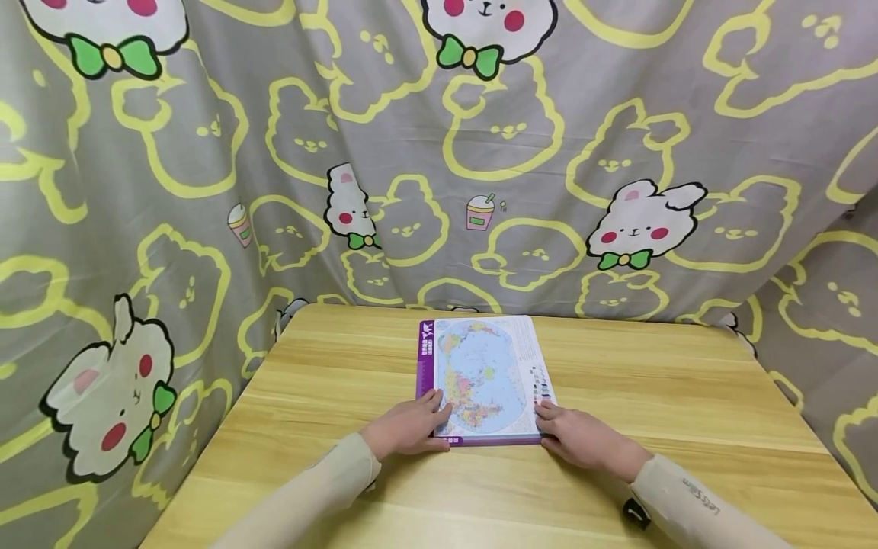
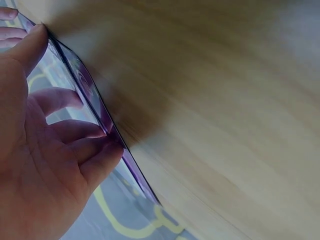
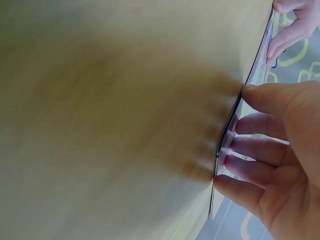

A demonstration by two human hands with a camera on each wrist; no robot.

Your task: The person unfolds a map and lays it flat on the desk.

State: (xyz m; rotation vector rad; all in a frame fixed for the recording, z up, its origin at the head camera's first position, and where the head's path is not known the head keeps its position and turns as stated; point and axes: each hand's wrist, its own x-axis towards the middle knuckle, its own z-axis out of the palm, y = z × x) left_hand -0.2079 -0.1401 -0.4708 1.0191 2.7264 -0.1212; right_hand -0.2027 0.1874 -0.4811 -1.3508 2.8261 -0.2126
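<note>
My left hand (image 1: 408,425) and right hand (image 1: 581,435), fingers apart, touched the map (image 1: 488,374) near its corners, presumably to steady it.

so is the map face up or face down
Face up: the map shows its coloured, printed side to the head camera.

Wood-grain table (image 1: 686,381), grey cartoon-print curtain (image 1: 411,137)
</note>
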